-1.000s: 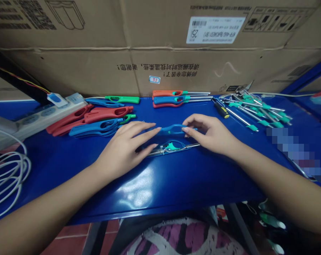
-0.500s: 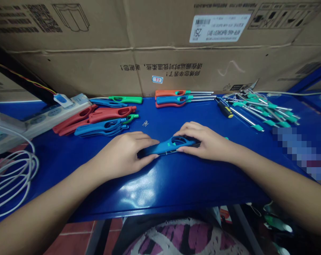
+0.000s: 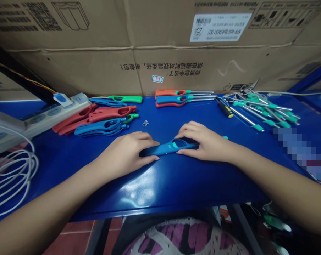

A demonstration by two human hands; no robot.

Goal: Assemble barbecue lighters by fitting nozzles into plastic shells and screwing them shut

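Both hands grip a blue gas lighter (image 3: 164,147) just above the blue table. My left hand (image 3: 132,150) pinches the handle end between thumb and fingers. My right hand (image 3: 203,141) is closed round the other end, beside the finger loop, and covers much of the shaft; a green tip pokes out behind it. A small green trigger shows inside the loop. The two halves of the blue casing sit together along the near edge. Beyond my left hand lies a small pile of screws (image 3: 145,123).
Red casings (image 3: 112,112) and blue casings (image 3: 101,128) lie at the left beside a white power strip (image 3: 47,118). Lighters with metal shafts (image 3: 172,94) rest at the back. A screwdriver (image 3: 225,109) and a heap of metal-and-green rods (image 3: 266,109) are on the right. Cardboard (image 3: 96,71) stands behind.
The gap along the near side of the blue casing has closed, and the lighter's face has tilted slightly. Both hands keep nearly the same place and grip.
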